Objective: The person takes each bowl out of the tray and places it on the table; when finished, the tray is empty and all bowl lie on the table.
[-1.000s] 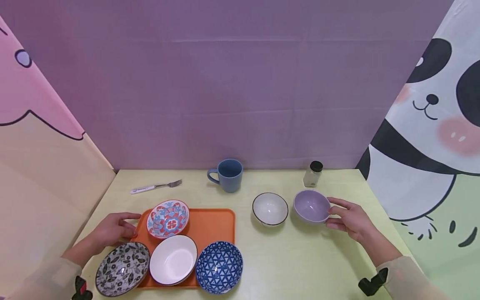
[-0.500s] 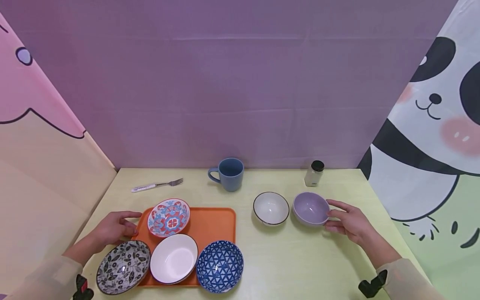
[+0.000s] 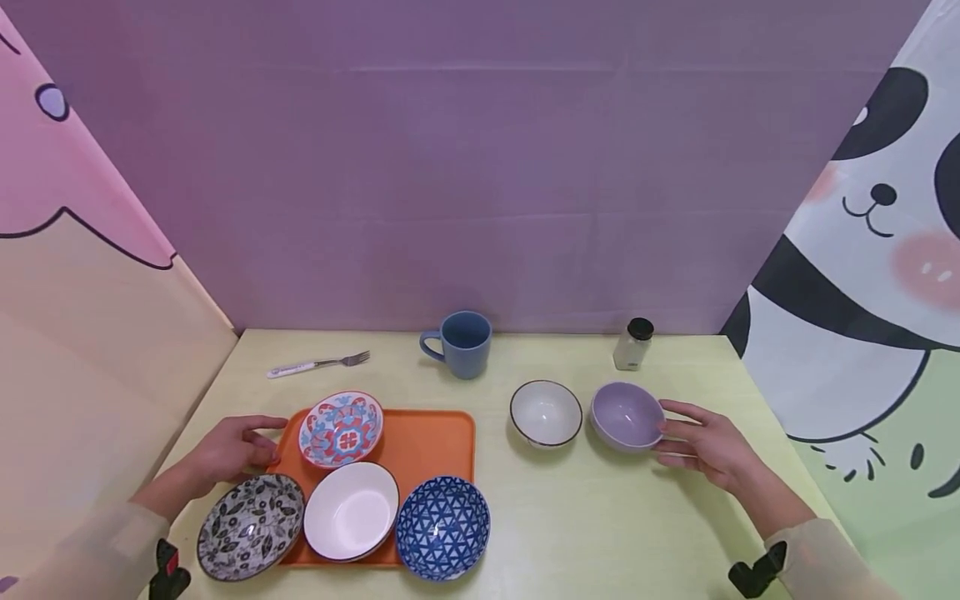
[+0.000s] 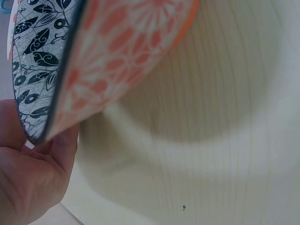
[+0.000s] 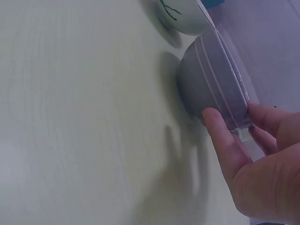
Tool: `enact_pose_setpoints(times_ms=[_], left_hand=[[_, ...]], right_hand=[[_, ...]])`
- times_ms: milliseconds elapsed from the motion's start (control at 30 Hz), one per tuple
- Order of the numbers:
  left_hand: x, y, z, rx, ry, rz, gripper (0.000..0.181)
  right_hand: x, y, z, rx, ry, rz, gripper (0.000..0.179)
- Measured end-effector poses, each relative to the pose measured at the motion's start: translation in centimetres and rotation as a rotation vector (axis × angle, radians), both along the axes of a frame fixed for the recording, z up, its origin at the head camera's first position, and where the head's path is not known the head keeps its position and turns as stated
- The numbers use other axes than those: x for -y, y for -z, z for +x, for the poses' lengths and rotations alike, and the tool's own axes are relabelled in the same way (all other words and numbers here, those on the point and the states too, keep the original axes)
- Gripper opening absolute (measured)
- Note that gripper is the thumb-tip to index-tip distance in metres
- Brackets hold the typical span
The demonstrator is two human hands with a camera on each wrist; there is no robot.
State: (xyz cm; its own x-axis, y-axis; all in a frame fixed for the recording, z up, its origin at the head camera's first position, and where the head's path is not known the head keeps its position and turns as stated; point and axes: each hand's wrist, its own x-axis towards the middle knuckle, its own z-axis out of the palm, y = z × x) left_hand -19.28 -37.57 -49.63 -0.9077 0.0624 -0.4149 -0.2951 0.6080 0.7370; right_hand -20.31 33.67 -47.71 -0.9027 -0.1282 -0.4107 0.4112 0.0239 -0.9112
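holding lilac bowl (image 3: 627, 417), right hand (image 3: 705, 442) apart from tray (image 3: 435, 442) with bowls (image 3: 351, 510)

On the desk (image 3: 570, 517), the tray (image 3: 431, 442) serves as landmark. A rear bowl (image 3: 342, 429) is at its far left corner. Along its near edge, left to right, come a corner bowl (image 3: 251, 527), a middle bowl (image 3: 352, 511) and an end bowl (image 3: 443, 528), the outer two reaching past the tray's corners. Behind the tray's left half lies a fork (image 3: 321, 364); behind its right end, a mug (image 3: 467, 354). Right of the tray are an inner bowl (image 3: 546, 413), then an outer bowl (image 3: 627, 417); farther back on that side, a jar (image 3: 632, 346).
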Motion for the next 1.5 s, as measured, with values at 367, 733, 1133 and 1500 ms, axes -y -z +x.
enact_pose_setpoints(times_ms=[367, 733, 1133, 1500], left_hand=[[-0.1, 0.2, -0.7, -0.025, 0.018, 0.003, 0.063], [-0.2, 0.3, -0.8, -0.016, 0.022, 0.024, 0.061], [-0.4, 0.2, -0.6, 0.011, 0.018, 0.019, 0.059], [0.0, -0.2, -0.5, 0.016, 0.026, -0.020, 0.059]], right_hand=[[0.0, -1.9, -0.1, -0.243, -0.117, 0.503, 0.060], [1.3, -5.8, -1.3, -0.367, -0.150, 0.672, 0.051], [8.2, -7.9, -3.5, -0.462, -0.214, 0.609, 0.043], [17.5, -7.8, -5.1, -0.380, -0.341, 0.435, 0.044]])
